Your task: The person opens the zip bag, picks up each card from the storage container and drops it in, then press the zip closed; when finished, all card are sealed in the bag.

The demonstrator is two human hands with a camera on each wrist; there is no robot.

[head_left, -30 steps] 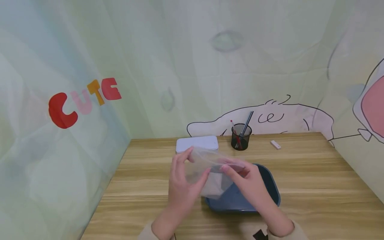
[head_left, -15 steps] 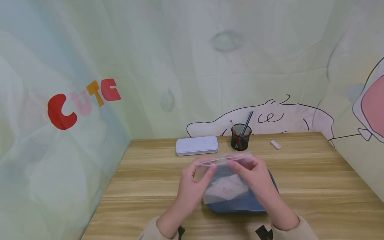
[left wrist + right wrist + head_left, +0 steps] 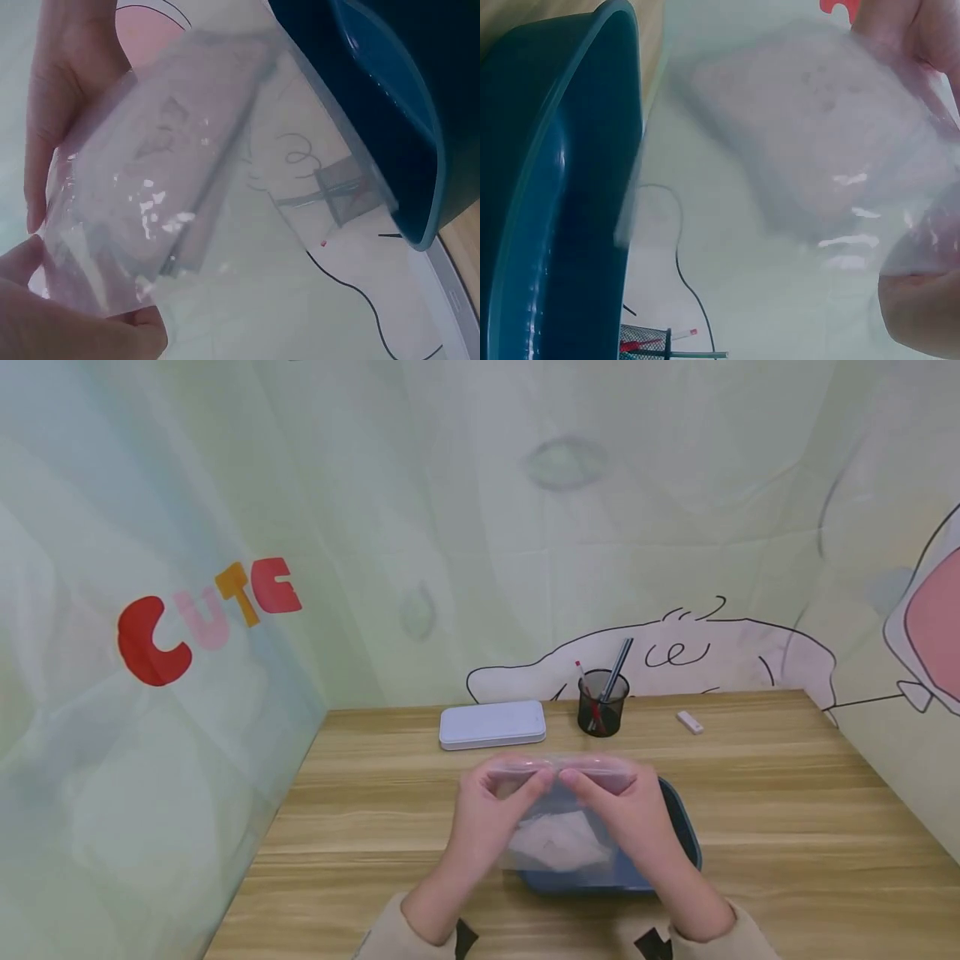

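Observation:
A clear plastic bag (image 3: pixel 553 802) hangs upright between my hands, with a white, crumpled, soft-looking item (image 3: pixel 562 843) inside. My left hand (image 3: pixel 487 814) pinches the bag's top edge between thumb and fingers. From the other side my right hand (image 3: pixel 641 814) pinches the same edge, and the two thumb tips nearly meet at its middle. The left wrist view shows shiny creases in the bag (image 3: pixel 150 180) close to the fingers. Below and behind the bag is a dark blue plastic tray (image 3: pixel 684 827), partly hidden by the bag and right hand.
At the back of the wooden table (image 3: pixel 360 827) lies a flat white case (image 3: pixel 492 723). Next to it a black mesh pen holder (image 3: pixel 600 714) contains pens. A small white eraser-like block (image 3: pixel 688 722) lies farther right. A printed curtain (image 3: pixel 450 527) encloses the back and sides.
The bag has turned to face me, its top edge now level. My left hand has moved right and lower, and both hands have drawn together at the edge's middle.

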